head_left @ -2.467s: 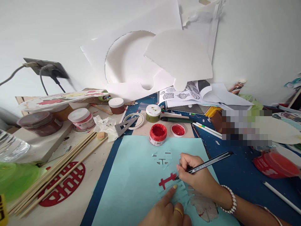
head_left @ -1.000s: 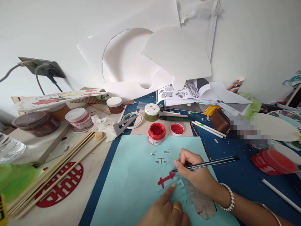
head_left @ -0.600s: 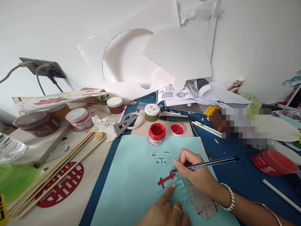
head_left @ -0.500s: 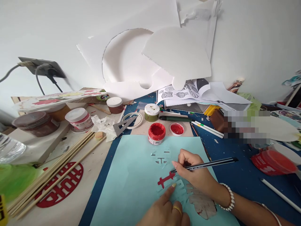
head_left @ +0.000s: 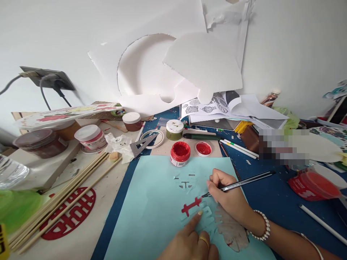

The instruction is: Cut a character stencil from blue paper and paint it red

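Note:
My right hand (head_left: 223,191) pinches a slim black pen (head_left: 244,181) with pale lettering along its barrel. The pen's tip is at the upper right end of a small red cut-out shape (head_left: 192,206) on a light blue sheet (head_left: 141,202). My left hand (head_left: 189,240), a yellow ring on one finger, has its index finger stretched out onto the blue sheet just below the red shape; the other fingers are curled and seem to hold nothing. Cut slits and loose strips surround the fingertip. Right of it shows a greyish smeared patch (head_left: 233,231).
Beyond the sheet stand an open jar of red paint (head_left: 180,153) and its lid (head_left: 203,148). A green-handled cutter (head_left: 202,137) lies behind them. Bamboo sticks (head_left: 65,202) cross a round red cut-out (head_left: 67,224) at left. A red tub (head_left: 311,186) stands at right.
My right hand has shifted slightly right, drawing the pen tip from over the red shape to its right end. My left hand stays in place.

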Demonstrator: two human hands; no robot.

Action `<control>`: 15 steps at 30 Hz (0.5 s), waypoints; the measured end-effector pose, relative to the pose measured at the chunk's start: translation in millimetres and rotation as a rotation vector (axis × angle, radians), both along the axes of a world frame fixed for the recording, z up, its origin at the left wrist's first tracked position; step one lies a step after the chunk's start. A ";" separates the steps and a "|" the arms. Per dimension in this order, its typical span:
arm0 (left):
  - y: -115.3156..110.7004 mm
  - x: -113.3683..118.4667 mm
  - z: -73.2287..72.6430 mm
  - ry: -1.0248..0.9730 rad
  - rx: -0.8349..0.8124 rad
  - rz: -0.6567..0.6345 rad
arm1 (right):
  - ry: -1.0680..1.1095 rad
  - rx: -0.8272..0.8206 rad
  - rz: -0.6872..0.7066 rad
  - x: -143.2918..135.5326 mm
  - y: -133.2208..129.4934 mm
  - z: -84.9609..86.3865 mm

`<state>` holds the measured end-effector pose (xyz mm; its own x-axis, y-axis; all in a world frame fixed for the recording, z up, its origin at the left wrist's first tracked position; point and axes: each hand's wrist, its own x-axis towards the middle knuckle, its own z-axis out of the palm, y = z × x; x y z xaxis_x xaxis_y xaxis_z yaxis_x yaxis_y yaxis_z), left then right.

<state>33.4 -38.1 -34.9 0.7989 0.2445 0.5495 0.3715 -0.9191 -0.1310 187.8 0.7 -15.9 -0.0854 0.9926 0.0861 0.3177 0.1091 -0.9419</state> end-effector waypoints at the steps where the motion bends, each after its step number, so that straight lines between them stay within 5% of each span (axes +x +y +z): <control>1: 0.0 0.2 -0.2 -0.007 0.005 -0.003 | -0.008 -0.001 -0.018 -0.1 0.2 0.1; 15: -0.3 1.2 0.9 0.005 -0.007 -0.002 | -0.045 -0.028 -0.006 -1.3 -0.7 1.6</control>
